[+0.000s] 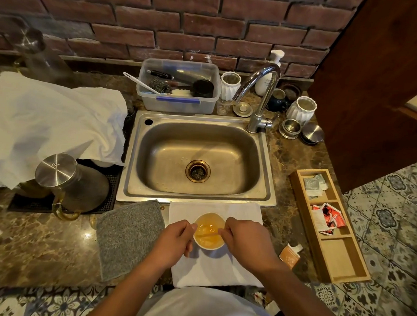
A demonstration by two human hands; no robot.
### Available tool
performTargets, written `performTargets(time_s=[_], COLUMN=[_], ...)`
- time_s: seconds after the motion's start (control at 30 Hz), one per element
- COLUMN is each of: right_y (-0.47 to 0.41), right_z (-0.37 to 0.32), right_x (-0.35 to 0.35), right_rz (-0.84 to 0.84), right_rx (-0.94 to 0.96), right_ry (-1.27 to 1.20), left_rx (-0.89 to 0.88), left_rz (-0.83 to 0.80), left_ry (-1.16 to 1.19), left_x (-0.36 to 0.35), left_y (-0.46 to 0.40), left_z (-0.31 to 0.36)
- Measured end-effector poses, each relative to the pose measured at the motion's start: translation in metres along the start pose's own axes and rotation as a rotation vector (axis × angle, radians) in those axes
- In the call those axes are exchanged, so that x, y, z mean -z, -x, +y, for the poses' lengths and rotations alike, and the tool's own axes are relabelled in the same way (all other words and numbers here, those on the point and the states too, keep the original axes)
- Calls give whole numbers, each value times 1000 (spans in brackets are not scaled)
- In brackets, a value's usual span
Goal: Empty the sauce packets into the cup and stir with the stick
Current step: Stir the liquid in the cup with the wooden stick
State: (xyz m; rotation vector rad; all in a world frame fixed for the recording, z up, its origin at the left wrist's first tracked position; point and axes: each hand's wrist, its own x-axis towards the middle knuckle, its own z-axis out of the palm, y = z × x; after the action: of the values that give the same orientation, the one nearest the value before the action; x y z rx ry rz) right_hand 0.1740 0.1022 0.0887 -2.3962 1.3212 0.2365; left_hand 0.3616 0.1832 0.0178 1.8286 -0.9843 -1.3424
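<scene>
sitting on a white napkin (218, 271) near the sink (197, 157), holding orange-yellow sauce: the cup (209, 231). left hand (173, 242) curled against cup's left side, steadying. right hand (243, 240) pinched shut on the stick (209, 233), tip in sauce. torn sauce packets (328, 218) lying in wooden tray (344, 258) far right; another packet (289, 256) just beside it.

A single wide-angle head camera looks steeply down and forward from above the person's chest, close over the counter's (33, 248) near edge — the sink (267, 162) mid-frame, the brick wall (163, 17) across the top, tiled floor (395, 247) at right.
</scene>
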Motion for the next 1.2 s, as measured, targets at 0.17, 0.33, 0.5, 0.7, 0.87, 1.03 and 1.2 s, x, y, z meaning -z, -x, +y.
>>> performTargets(time_s=[0.17,0.33,0.5,0.7,0.87,1.03,1.2], right_y=[-8,-28,-33,-19,-17,-27,-36], right_z=[-21,-47,-36,-29,-35,-36,-32], right_x=[1,3,3,-3,-11,0,11], right_rz=[-206,-386,-242,-230,-357,-212,-156], right_rx=[48,-55,-62,17,-44,73,117], right_ry=[170,248,316,244,181,272,341], left_rx=[-11,10,15,-3,-18,-20,8], left_rz=[-5,-5,1,2,-11,-12,-7], left_ry=[-8,-14,-22,-17,-23,-20,-22], left_x=[0,1,0,-1,0,1,1], left_y=[0,-1,0,0,-3,-3,-3], left_z=[2,0,-1,-2,-3,-3,-5])
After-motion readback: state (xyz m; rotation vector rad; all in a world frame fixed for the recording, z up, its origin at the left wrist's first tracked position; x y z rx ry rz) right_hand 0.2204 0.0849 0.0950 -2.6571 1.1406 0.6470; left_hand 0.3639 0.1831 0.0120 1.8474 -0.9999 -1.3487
